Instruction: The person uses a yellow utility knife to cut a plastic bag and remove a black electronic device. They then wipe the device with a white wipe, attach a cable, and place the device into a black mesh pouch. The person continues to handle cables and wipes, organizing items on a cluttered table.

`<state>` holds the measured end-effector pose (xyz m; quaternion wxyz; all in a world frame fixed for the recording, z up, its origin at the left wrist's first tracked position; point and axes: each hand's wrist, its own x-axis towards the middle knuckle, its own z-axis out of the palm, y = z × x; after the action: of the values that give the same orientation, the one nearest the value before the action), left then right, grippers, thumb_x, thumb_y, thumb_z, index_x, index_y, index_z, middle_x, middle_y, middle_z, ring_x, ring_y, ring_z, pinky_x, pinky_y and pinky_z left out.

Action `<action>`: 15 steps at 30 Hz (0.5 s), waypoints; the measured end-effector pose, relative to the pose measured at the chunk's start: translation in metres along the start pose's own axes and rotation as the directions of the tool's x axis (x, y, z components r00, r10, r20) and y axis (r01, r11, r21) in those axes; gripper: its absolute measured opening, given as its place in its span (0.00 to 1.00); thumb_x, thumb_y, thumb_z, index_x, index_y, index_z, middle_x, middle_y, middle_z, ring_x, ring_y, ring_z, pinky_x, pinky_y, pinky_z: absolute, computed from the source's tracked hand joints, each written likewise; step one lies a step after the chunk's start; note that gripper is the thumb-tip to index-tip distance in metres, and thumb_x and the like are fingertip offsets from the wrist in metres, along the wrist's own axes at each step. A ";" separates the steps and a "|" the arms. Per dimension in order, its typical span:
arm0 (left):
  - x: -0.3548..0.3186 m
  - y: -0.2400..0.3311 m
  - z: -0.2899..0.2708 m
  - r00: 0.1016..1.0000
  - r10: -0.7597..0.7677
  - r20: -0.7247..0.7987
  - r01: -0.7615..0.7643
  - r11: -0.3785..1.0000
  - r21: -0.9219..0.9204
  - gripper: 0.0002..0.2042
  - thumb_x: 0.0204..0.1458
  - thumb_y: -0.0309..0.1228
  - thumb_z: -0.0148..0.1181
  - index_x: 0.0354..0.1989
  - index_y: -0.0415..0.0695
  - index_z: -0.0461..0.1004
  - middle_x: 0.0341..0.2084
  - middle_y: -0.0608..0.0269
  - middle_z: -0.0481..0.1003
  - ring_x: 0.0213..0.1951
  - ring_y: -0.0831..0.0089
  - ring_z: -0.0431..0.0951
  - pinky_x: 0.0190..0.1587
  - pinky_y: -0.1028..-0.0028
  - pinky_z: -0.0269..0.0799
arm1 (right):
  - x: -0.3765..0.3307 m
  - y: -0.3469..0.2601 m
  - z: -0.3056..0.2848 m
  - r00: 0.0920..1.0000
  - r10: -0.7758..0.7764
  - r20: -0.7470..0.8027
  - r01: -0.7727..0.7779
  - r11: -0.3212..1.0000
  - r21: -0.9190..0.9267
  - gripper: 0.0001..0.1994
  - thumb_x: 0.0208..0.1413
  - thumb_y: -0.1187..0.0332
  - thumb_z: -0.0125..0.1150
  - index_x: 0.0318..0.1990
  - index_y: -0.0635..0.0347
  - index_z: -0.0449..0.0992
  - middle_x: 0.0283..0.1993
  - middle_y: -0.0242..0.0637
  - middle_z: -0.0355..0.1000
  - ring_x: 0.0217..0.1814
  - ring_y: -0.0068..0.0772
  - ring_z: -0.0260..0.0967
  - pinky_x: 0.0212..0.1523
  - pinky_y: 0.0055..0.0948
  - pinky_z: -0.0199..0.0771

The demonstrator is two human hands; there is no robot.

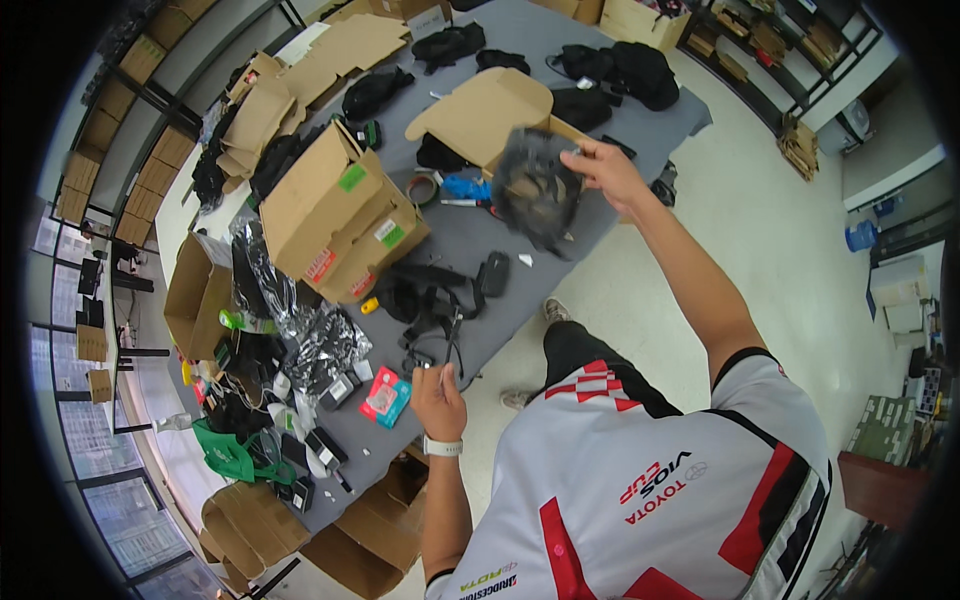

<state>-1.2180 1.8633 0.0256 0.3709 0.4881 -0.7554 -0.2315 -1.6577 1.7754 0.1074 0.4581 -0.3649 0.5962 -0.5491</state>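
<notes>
My right hand (606, 172) pinches the top edge of a dark, see-through plastic bag (538, 190), which hangs over the table's edge, smeared by motion. A tan patch shows through the bag, but I cannot tell what is inside. Lower down, my left hand (438, 402), with a white band on the wrist, is closed around a thin black cord (453, 340). It runs up toward a tangle of black straps (415, 298) on the table. A small black box-shaped device (494, 273) lies beside the straps. An open cardboard box (480, 110) stands behind the bag.
The grey table (520, 305) also bears stacked cardboard boxes (335, 215), a roll of tape (421, 188), silver wrapping (325, 345), a red-and-blue packet (385, 397) and a green bag (235, 450). Several black pouches lie along the far side. Open cartons (370, 530) stand below the near edge.
</notes>
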 end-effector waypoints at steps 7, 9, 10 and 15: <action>0.029 0.014 0.045 0.976 -0.208 0.070 0.209 0.978 -0.013 0.05 0.62 0.24 0.63 0.34 0.36 0.77 0.27 0.50 0.72 0.31 0.52 0.74 0.33 0.61 0.67 | 0.268 0.014 -0.030 0.990 -0.141 0.011 0.127 0.920 0.371 0.09 0.69 0.69 0.62 0.49 0.62 0.69 0.44 0.37 0.72 0.45 0.38 0.80 0.52 0.42 0.86; 0.038 0.015 0.059 0.953 -0.293 0.074 0.294 0.956 -0.005 0.06 0.63 0.25 0.63 0.34 0.37 0.78 0.27 0.50 0.73 0.30 0.53 0.74 0.33 0.61 0.67 | 0.344 0.021 -0.020 0.995 -0.100 0.011 0.088 0.919 0.385 0.10 0.70 0.71 0.61 0.51 0.63 0.68 0.45 0.39 0.72 0.45 0.40 0.80 0.51 0.42 0.86; 0.044 0.018 0.068 0.939 -0.337 0.070 0.338 0.941 -0.007 0.06 0.63 0.26 0.63 0.34 0.37 0.78 0.27 0.50 0.73 0.29 0.53 0.74 0.33 0.61 0.68 | 0.383 0.020 -0.017 0.997 -0.078 0.013 0.067 0.920 0.387 0.10 0.70 0.72 0.60 0.53 0.64 0.67 0.45 0.39 0.72 0.45 0.41 0.79 0.51 0.42 0.86; 0.084 0.037 0.099 0.858 -0.510 0.055 0.505 0.859 0.088 0.09 0.64 0.28 0.63 0.33 0.37 0.78 0.27 0.51 0.74 0.28 0.52 0.76 0.32 0.60 0.70 | 0.560 0.029 -0.015 0.994 -0.105 -0.023 0.099 0.817 0.568 0.17 0.69 0.75 0.59 0.59 0.62 0.59 0.45 0.42 0.71 0.47 0.46 0.79 0.56 0.56 0.84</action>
<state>-1.3372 1.8008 0.0190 0.2503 0.6734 -0.6215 -0.3125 -1.8454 1.2587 -0.0031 0.5188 -0.2460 0.3831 -0.7236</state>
